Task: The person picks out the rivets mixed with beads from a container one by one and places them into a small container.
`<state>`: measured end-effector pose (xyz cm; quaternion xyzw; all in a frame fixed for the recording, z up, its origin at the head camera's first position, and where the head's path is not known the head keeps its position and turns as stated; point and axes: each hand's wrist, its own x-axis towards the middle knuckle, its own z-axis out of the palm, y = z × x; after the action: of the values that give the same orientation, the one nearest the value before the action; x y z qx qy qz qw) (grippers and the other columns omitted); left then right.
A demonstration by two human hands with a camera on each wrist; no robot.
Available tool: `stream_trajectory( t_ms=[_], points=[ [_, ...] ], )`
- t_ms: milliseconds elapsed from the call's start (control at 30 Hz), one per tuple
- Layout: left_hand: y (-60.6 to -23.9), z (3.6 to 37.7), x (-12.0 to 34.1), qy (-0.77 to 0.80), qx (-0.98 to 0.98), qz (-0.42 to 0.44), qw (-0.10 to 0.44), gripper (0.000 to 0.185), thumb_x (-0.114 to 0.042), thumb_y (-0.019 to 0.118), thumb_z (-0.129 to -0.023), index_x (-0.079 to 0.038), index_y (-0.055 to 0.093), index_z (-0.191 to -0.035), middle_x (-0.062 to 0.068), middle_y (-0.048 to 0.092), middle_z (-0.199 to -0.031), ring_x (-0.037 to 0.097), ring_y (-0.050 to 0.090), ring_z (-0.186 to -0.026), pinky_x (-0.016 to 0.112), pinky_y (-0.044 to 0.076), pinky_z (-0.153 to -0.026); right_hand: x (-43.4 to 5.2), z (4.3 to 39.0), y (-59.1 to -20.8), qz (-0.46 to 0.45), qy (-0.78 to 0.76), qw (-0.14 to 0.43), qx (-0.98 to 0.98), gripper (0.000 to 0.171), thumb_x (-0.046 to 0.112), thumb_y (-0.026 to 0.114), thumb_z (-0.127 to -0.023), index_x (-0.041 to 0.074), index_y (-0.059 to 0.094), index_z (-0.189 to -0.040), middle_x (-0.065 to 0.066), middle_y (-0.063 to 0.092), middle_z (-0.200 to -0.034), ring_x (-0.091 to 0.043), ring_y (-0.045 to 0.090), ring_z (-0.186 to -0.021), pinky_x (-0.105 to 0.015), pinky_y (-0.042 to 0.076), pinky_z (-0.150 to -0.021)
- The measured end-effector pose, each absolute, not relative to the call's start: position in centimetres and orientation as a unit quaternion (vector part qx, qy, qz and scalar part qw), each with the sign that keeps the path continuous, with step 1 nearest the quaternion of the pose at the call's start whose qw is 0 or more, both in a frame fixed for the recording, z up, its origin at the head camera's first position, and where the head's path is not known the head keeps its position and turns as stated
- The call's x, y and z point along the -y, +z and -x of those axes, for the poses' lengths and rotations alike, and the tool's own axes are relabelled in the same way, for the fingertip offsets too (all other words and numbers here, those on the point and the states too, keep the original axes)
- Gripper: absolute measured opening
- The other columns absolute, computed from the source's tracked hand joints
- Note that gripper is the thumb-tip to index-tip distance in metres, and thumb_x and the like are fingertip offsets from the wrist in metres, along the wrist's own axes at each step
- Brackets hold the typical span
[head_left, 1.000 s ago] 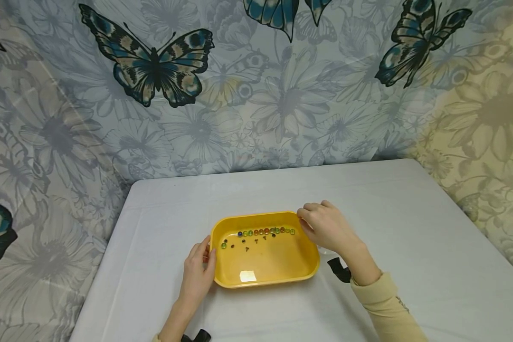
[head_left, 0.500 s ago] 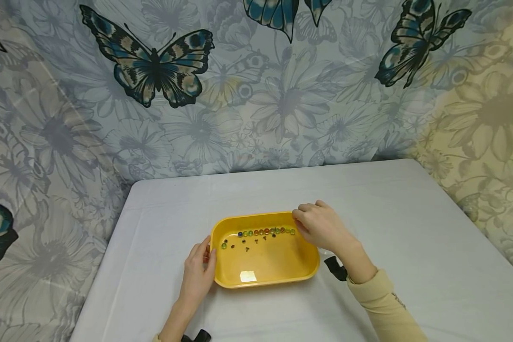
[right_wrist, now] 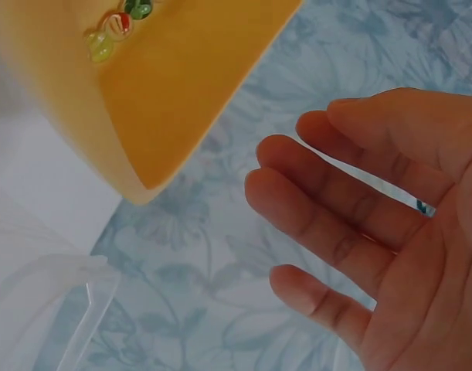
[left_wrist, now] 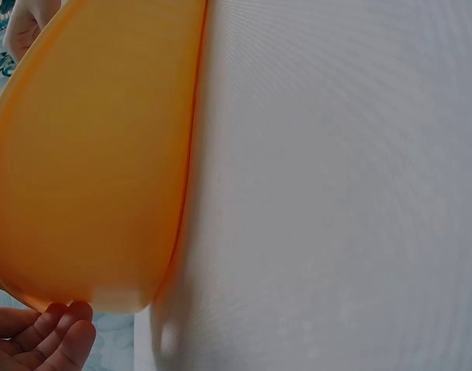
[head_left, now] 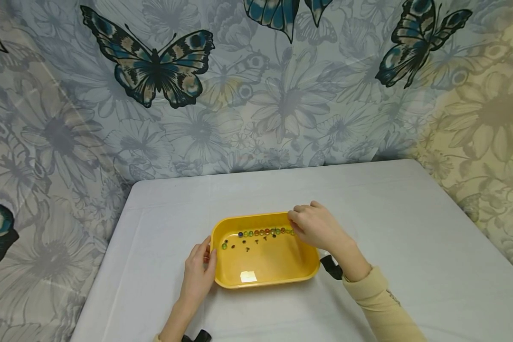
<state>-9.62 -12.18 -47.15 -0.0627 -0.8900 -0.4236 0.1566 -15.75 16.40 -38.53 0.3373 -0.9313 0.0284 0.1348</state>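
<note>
A yellow tray (head_left: 265, 266) is at the middle of the table in the head view. Inside it, a row of coloured glass marbles (head_left: 261, 232) runs along the far side, and one green marble (head_left: 224, 246) lies apart at the left. Small dark screws (head_left: 257, 242) are scattered below the row. My left hand (head_left: 198, 270) holds the tray's left end, thumb at the rim and fingers outside; its fingertips touch the tray wall in the left wrist view. Over the far right corner is my right hand (head_left: 318, 228), its fingers loosely bent, with nothing seen in them (right_wrist: 375, 209).
A clear plastic container (right_wrist: 100, 282) is beside the tray's right end, mostly hidden behind the right arm in the head view. White cloth covers the table (head_left: 175, 204). A butterfly-patterned curtain (head_left: 248, 118) hangs behind it.
My right hand has shifted slightly left over the tray's far right corner, covering the end of the marble row. The left hand and tray have hardly moved.
</note>
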Motion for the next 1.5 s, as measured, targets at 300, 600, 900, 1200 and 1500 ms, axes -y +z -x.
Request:
stream_trajectory(
  t_ms=[300,600,900,1200,1500],
  points=[
    [-47.3,9.6,12.1,-0.426,0.888,0.064,0.163,0.037,0.000,0.059,-0.088,0.010,0.053,-0.123,0.005,0.053,-0.084,0.013,0.050,-0.072,0.022,0.049,-0.062,-15.9,16.0,-38.5,-0.335,0.023,0.115,0.935,0.012,0.009,0.067,-0.082,0.014,0.059,-0.073,0.006,0.050,-0.064,-0.009,0.040,-0.056,-0.025,0.027,-0.056],
    [-47.3,9.6,12.2,-0.431,0.887,0.061,0.157,0.037,-0.001,0.059,-0.089,0.010,0.052,-0.124,0.006,0.053,-0.085,0.013,0.051,-0.073,0.022,0.050,-0.063,-15.3,16.1,-38.3,-0.341,0.021,0.114,0.933,0.010,0.011,0.066,-0.082,0.014,0.061,-0.074,0.006,0.052,-0.065,-0.009,0.041,-0.055,-0.025,0.027,-0.056],
    [-47.4,9.7,12.2,-0.427,0.889,0.064,0.156,0.037,-0.001,0.058,-0.089,0.009,0.052,-0.124,0.006,0.053,-0.086,0.014,0.051,-0.074,0.023,0.050,-0.064,-14.8,16.4,-38.5,-0.345,0.014,0.100,0.933,0.010,0.013,0.066,-0.083,0.016,0.061,-0.075,0.007,0.054,-0.066,-0.008,0.044,-0.056,-0.025,0.030,-0.056],
    [-47.4,9.8,12.2,-0.426,0.887,0.070,0.164,0.036,-0.001,0.058,-0.089,0.010,0.052,-0.123,0.006,0.053,-0.086,0.014,0.052,-0.074,0.024,0.050,-0.064,-14.4,16.7,-38.7,-0.351,0.016,0.094,0.931,0.010,0.014,0.068,-0.082,0.015,0.061,-0.074,0.006,0.054,-0.065,-0.009,0.044,-0.055,-0.024,0.028,-0.054],
    [-47.3,9.7,12.2,-0.429,0.888,0.063,0.154,0.037,-0.002,0.058,-0.089,0.009,0.052,-0.124,0.006,0.053,-0.087,0.013,0.052,-0.075,0.023,0.050,-0.065,-14.0,16.9,-38.6,-0.354,0.014,0.080,0.932,0.012,0.014,0.067,-0.082,0.015,0.060,-0.073,0.006,0.050,-0.063,-0.009,0.041,-0.053,-0.025,0.028,-0.054]
  ],
)
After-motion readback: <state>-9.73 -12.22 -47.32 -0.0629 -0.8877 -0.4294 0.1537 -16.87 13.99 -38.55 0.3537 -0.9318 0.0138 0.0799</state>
